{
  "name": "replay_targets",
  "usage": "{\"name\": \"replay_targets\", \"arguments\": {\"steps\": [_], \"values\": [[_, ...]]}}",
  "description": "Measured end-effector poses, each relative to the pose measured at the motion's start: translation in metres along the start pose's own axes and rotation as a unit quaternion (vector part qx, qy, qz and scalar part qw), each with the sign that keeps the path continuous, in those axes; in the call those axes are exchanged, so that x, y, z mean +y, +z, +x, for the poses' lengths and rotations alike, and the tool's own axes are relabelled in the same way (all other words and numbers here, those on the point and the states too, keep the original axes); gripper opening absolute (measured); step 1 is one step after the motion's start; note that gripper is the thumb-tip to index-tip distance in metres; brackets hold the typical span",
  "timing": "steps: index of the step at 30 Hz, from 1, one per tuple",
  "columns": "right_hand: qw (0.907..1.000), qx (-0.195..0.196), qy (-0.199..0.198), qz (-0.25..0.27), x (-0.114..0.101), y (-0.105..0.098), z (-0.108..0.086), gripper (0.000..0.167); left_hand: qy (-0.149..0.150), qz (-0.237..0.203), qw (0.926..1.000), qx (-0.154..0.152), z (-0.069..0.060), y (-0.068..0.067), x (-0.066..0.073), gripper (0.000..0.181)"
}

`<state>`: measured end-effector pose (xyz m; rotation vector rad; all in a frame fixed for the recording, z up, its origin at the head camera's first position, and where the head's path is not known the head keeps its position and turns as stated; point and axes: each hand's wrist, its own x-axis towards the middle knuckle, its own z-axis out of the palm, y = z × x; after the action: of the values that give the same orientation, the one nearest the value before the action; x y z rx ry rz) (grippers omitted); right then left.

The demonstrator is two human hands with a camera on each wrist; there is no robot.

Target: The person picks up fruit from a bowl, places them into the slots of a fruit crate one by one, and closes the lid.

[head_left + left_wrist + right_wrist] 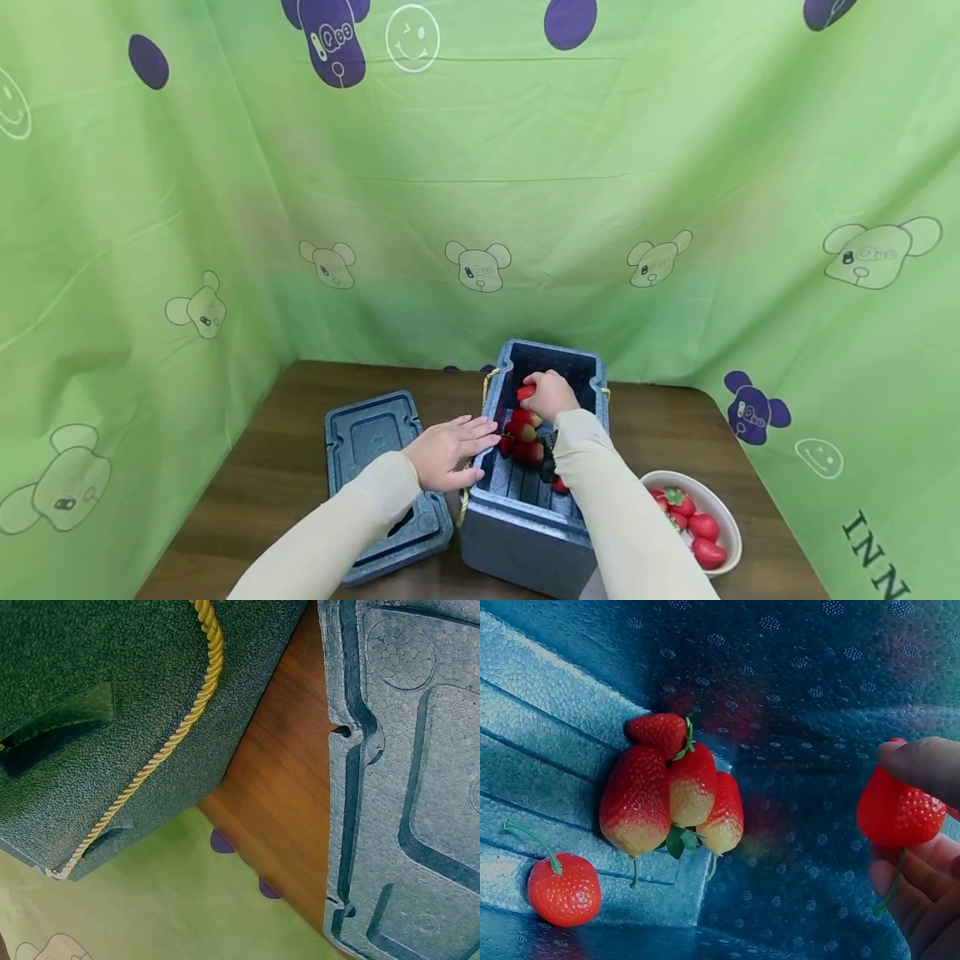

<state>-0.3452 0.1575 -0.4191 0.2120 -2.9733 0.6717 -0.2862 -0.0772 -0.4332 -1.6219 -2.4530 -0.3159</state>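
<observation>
My right hand [551,395] reaches into the blue-grey foam box [525,533] and pinches a red strawberry [901,810] between thumb and fingers, its green stem hanging loose. Below it, several strawberries [636,799] lie bunched on the ribbed floor of the box, some with pale yellowish ends. A rounder strawberry [564,889] with a curved stem lies apart from the bunch. My left hand [450,454] rests on the box's left rim with its fingers stretched out. The left wrist view shows the box's side with a yellow rope [180,731], but not the hand.
Left of the box lies its foam lid [375,433], flat on the brown wooden table [247,483]. A white bowl [735,533] with several red strawberries [703,527] stands at the right, close to my right forearm. A green printed curtain [465,150] hangs behind the table.
</observation>
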Motion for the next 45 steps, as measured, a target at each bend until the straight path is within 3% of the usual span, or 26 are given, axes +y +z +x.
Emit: {"name": "replay_targets", "arguments": {"steps": [7, 19, 24, 29, 40, 45], "values": [[0.9994, -0.029, 0.019, -0.005, -0.001, -0.002, 0.001, 0.036, -0.008, -0.008, 0.9999, -0.009, 0.0, -0.001, 0.0, 0.051], [0.9997, -0.024, 0.01, 0.003, 0.008, -0.002, 0.005, 0.035, 0.001, -0.002, 1.0, -0.008, 0.001, -0.003, 0.002, 0.051], [0.9998, 0.005, -0.016, 0.014, 0.014, -0.005, 0.011, 0.032, -0.003, -0.006, 0.9999, -0.011, 0.001, -0.004, 0.0, 0.051], [0.9986, 0.003, -0.041, 0.033, 0.011, -0.008, 0.013, 0.032, -0.008, -0.017, 0.9996, -0.021, 0.001, -0.004, -0.002, 0.052], [0.9915, -0.022, -0.022, 0.126, -0.003, -0.041, 0.006, 0.04, 0.012, -0.003, 0.9999, -0.002, 0.0, -0.006, -0.003, 0.05], [0.9907, -0.033, -0.023, 0.13, 0.001, -0.06, 0.002, 0.043, 0.024, 0.002, 0.9997, 0.007, 0.001, -0.004, 0.0, 0.05]]}}
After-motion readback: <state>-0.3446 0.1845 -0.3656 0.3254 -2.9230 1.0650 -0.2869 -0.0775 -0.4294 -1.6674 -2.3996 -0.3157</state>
